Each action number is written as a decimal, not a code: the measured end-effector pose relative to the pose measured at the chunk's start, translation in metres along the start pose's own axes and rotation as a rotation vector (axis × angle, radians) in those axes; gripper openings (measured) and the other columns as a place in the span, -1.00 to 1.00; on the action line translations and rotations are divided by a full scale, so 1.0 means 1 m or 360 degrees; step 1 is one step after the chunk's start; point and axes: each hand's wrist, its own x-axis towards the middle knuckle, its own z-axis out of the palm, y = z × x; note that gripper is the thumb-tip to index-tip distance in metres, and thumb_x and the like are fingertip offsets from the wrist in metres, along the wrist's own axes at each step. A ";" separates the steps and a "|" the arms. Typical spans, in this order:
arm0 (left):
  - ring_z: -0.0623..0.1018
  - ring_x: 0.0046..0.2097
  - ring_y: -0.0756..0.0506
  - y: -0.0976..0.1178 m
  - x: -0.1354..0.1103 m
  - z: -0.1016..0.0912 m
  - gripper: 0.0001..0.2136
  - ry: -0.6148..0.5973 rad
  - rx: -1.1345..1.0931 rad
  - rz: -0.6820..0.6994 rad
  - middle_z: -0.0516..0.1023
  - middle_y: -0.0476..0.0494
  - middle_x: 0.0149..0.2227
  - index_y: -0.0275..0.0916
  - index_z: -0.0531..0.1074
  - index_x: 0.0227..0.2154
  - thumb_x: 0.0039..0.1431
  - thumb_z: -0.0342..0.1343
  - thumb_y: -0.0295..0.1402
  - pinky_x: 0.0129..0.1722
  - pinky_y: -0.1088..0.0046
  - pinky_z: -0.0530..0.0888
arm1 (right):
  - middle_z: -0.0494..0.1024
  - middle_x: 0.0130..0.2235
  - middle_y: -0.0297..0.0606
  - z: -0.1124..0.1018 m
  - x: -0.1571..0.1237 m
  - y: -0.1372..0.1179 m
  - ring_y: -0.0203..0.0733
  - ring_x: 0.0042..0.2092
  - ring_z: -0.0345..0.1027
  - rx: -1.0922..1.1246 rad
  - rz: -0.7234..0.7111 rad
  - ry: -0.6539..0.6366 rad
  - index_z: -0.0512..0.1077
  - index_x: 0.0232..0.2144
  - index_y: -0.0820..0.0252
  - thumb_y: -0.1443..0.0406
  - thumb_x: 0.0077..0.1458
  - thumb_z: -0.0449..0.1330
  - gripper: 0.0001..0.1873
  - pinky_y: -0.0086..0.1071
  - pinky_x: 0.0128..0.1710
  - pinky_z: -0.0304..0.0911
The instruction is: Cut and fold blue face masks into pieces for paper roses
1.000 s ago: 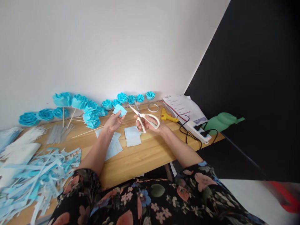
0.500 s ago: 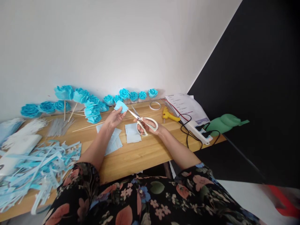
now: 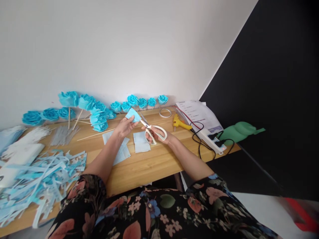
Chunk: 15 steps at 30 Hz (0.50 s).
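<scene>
My left hand (image 3: pixel 127 125) pinches a small piece of light blue fabric or paper (image 3: pixel 133 115), raised over the table; its exact material I cannot tell. In my right hand (image 3: pixel 159 135) are white-handled scissors (image 3: pixel 161 132), fingers through the loops. The scissor blades are parted and point up-left, with one blade at the lower right edge of the blue piece. Beneath the hands lie pale blue squares, one single stack (image 3: pixel 142 142) and a spread group (image 3: pixel 122 154) partly covered by my left forearm.
Blue artificial flowers (image 3: pixel 97 116) line the wall. Cut strips (image 3: pixel 50 179) heap at the left, near grey sticks (image 3: pixel 61 135). Rightward are a tape roll (image 3: pixel 165 113), a yellow glue gun (image 3: pixel 181 122), a power strip (image 3: pixel 211 141) with cords, printed sheets (image 3: pixel 199 114) and a green object (image 3: pixel 240 131).
My left hand has shifted slightly right with the blue piece, bringing it closer to the scissors. The scissor blades look less widely parted than before.
</scene>
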 end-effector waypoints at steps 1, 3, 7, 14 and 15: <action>0.64 -0.41 0.02 -0.002 -0.001 0.001 -0.90 -0.0033 0.0031 -0.0004 0.66 -0.06 -0.41 -0.34 0.52 -0.37 0.18 0.25 -0.63 -0.35 0.58 0.60 | 0.58 -0.34 -0.29 0.000 0.000 0.000 -0.29 -0.42 0.43 -0.0012 -0.0015 0.0002 0.48 0.00 0.22 -0.10 0.13 0.31 -0.41 -0.35 -0.40 0.46; 0.64 -0.41 0.01 -0.005 -0.002 0.002 -0.91 -0.0123 0.0098 -0.0006 0.66 -0.09 -0.42 -0.36 0.52 -0.38 0.15 0.30 -0.59 -0.35 0.57 0.61 | 0.58 -0.33 -0.28 0.001 0.001 0.000 -0.28 -0.41 0.44 -0.0042 -0.0040 0.0000 0.46 0.00 0.23 -0.11 0.11 0.31 -0.38 -0.36 -0.39 0.45; 0.66 -0.39 -0.03 -0.009 -0.001 -0.001 -0.85 -0.0250 0.0169 0.0036 0.67 -0.13 -0.40 -0.38 0.52 -0.38 0.07 0.40 -0.51 -0.33 0.54 0.62 | 0.56 -0.34 -0.27 0.004 0.002 0.000 -0.28 -0.39 0.42 -0.0062 -0.0073 0.0012 0.44 0.00 0.23 -0.14 0.10 0.30 -0.35 -0.38 -0.39 0.40; 0.63 -0.42 0.01 -0.013 0.007 -0.008 -0.78 -0.0239 0.0165 0.0153 0.64 -0.06 -0.44 -0.34 0.50 -0.39 0.00 0.46 -0.45 -0.38 0.57 0.60 | 0.51 -0.37 -0.30 0.007 0.004 0.002 -0.29 -0.43 0.33 0.0049 -0.0119 0.0010 0.42 0.02 0.24 -0.13 0.17 0.24 -0.38 -0.39 -0.45 0.29; 0.63 -0.42 0.00 -0.013 0.007 -0.008 -0.77 -0.0247 0.0177 0.0160 0.64 -0.07 -0.43 -0.34 0.49 -0.39 0.00 0.47 -0.44 -0.38 0.57 0.60 | 0.50 -0.38 -0.31 0.008 0.005 0.003 -0.30 -0.45 0.31 0.0066 -0.0128 0.0013 0.42 0.02 0.24 -0.12 0.17 0.24 -0.39 -0.40 -0.47 0.27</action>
